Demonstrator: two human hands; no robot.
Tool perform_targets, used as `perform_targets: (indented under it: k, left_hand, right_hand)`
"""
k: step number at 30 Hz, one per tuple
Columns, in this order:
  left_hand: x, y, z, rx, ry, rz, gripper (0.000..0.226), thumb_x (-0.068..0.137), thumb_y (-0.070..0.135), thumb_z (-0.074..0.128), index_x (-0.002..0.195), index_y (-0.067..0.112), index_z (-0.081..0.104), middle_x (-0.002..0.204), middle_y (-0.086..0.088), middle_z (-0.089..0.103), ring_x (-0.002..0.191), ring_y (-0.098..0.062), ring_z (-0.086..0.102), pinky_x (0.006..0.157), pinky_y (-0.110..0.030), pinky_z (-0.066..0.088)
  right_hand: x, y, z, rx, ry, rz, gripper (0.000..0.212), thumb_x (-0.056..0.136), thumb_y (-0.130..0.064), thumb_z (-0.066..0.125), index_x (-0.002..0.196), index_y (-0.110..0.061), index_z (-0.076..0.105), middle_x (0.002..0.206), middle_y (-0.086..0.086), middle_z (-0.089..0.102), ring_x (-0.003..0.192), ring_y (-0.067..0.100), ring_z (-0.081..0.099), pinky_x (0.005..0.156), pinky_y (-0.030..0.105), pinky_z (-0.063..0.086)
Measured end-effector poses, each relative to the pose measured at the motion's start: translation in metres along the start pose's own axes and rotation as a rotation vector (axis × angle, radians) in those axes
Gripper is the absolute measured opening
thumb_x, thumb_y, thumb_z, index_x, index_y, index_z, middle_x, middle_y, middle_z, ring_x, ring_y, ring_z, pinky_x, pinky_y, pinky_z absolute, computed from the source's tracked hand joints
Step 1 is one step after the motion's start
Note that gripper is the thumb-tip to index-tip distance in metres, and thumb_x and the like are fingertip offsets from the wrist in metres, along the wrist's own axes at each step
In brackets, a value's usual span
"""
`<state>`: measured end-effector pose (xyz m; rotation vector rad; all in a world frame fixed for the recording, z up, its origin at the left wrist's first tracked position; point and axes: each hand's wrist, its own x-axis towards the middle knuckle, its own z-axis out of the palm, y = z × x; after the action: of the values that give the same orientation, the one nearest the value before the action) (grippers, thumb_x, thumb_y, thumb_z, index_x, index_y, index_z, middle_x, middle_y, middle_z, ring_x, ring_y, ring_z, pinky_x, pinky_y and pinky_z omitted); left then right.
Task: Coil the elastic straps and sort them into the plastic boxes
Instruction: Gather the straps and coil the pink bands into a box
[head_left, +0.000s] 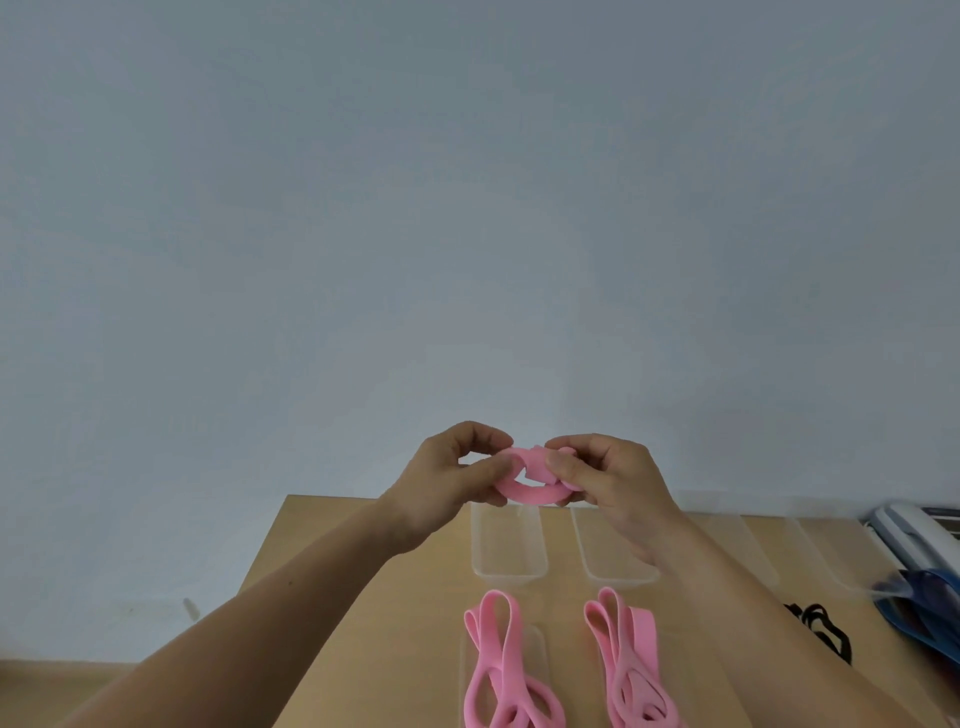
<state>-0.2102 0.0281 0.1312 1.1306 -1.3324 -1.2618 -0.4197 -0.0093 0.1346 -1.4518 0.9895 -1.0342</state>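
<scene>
Both hands are raised above the far edge of the wooden table (363, 597) and hold one coiled pink elastic strap (530, 486) between them. My left hand (452, 478) pinches its left side with thumb and fingers. My right hand (608, 478) grips its right side, thumb pressed on the coil. Below the hands stand two clear plastic boxes, one on the left (509, 551) and one on the right (613, 556), with nothing visible inside. Nearer to me, two loose bundles of pink straps, one left (493, 670) and one right (628, 670), lie on the table.
More clear boxes (753, 551) stand to the right, partly behind my right forearm. A black strap (826, 629) and blue straps (924, 608) lie at the right edge. A white device (914, 535) sits at the far right. A pale wall rises behind the table.
</scene>
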Motion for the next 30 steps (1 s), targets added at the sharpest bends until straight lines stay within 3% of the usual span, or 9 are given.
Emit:
perform_targets:
  k: [2, 6, 12, 16, 20, 24, 30]
  left_hand:
    - [0.001, 0.006, 0.002, -0.019, -0.07, -0.094, 0.038, 0.085, 0.039, 0.066, 0.115, 0.016, 0.063, 0.112, -0.011, 0.069, 0.094, -0.032, 0.071, 0.08, -0.041, 0.059]
    - [0.003, 0.013, 0.007, 0.093, -0.189, -0.135, 0.033, 0.095, 0.037, 0.06, 0.111, 0.01, 0.071, 0.103, -0.013, 0.073, 0.082, -0.027, 0.072, 0.071, -0.032, 0.057]
    - [0.001, 0.008, -0.001, -0.053, -0.099, -0.146, 0.03, 0.098, 0.027, 0.059, 0.107, 0.002, 0.072, 0.089, -0.014, 0.072, 0.072, -0.023, 0.069, 0.062, -0.027, 0.054]
    - [-0.002, 0.01, 0.002, -0.12, -0.132, -0.182, 0.04, 0.095, 0.032, 0.06, 0.106, -0.006, 0.068, 0.078, -0.013, 0.069, 0.065, -0.021, 0.066, 0.057, -0.026, 0.054]
    - [-0.002, 0.012, 0.004, -0.214, -0.091, -0.239, 0.034, 0.097, 0.028, 0.058, 0.1, -0.005, 0.068, 0.069, -0.015, 0.068, 0.056, -0.019, 0.065, 0.053, -0.023, 0.054]
    - [-0.002, 0.011, 0.005, -0.23, -0.076, -0.258, 0.033, 0.098, 0.026, 0.058, 0.099, -0.005, 0.068, 0.068, -0.015, 0.068, 0.054, -0.018, 0.064, 0.052, -0.023, 0.054]
    - [0.0, 0.007, 0.002, -0.266, -0.051, -0.281, 0.034, 0.098, 0.028, 0.059, 0.1, -0.005, 0.068, 0.069, -0.017, 0.067, 0.056, -0.019, 0.065, 0.052, -0.022, 0.055]
  right_hand:
    - [-0.002, 0.0, 0.002, -0.039, -0.051, -0.02, 0.013, 0.083, -0.014, 0.077, 0.091, -0.024, 0.077, 0.087, 0.002, 0.075, 0.08, 0.021, 0.072, 0.067, 0.03, 0.059]
    - [-0.003, 0.0, 0.007, -0.137, -0.093, -0.061, 0.023, 0.077, -0.021, 0.083, 0.098, -0.027, 0.074, 0.094, -0.001, 0.075, 0.087, 0.018, 0.072, 0.073, 0.031, 0.061]
    - [-0.005, -0.003, -0.01, -0.005, -0.174, -0.007, 0.022, 0.093, -0.01, 0.065, 0.111, -0.021, 0.071, 0.107, 0.002, 0.075, 0.098, 0.021, 0.072, 0.084, 0.029, 0.058]
    - [-0.007, -0.004, -0.011, 0.015, -0.149, -0.029, 0.023, 0.087, -0.005, 0.071, 0.098, -0.024, 0.077, 0.098, 0.005, 0.077, 0.086, 0.022, 0.074, 0.076, 0.024, 0.056]
    - [-0.007, -0.001, -0.007, 0.038, -0.068, -0.069, 0.019, 0.071, -0.027, 0.082, 0.09, -0.024, 0.077, 0.087, 0.005, 0.076, 0.07, 0.021, 0.071, 0.071, 0.024, 0.056]
    - [-0.005, 0.007, -0.002, 0.021, -0.027, -0.108, 0.011, 0.082, -0.016, 0.078, 0.085, -0.024, 0.072, 0.081, 0.005, 0.073, 0.067, 0.02, 0.069, 0.069, 0.024, 0.054]
    - [-0.004, 0.014, 0.007, -0.094, 0.06, -0.216, 0.021, 0.087, -0.01, 0.072, 0.082, -0.03, 0.068, 0.072, 0.005, 0.072, 0.062, 0.019, 0.069, 0.065, 0.022, 0.055]
